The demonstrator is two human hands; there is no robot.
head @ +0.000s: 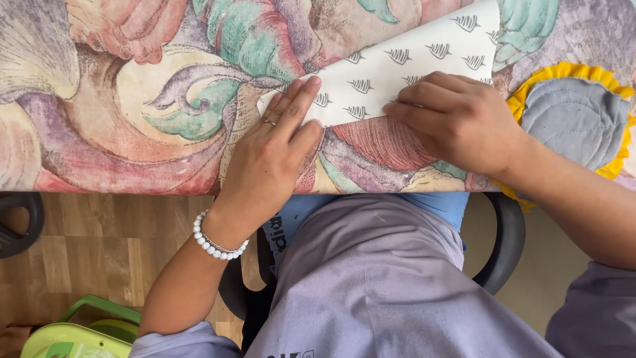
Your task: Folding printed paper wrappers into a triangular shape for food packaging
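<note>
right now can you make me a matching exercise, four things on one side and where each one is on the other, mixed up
Things
1. left hand
2. right hand
3. quilted mat
4. green bin

Places
A. on the floor, lower left
B. flat on the left corner of the patterned paper
C. at the table's right edge, yellow frill round it
D. pressing the paper's lower edge

Pairs: 1-B, 2-D, 3-C, 4-A

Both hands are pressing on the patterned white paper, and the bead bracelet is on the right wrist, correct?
Not quite. The bead bracelet is on the left wrist, not the right; the head view shows it. The rest holds: the left hand and right hand both press on the patterned white paper.
</note>
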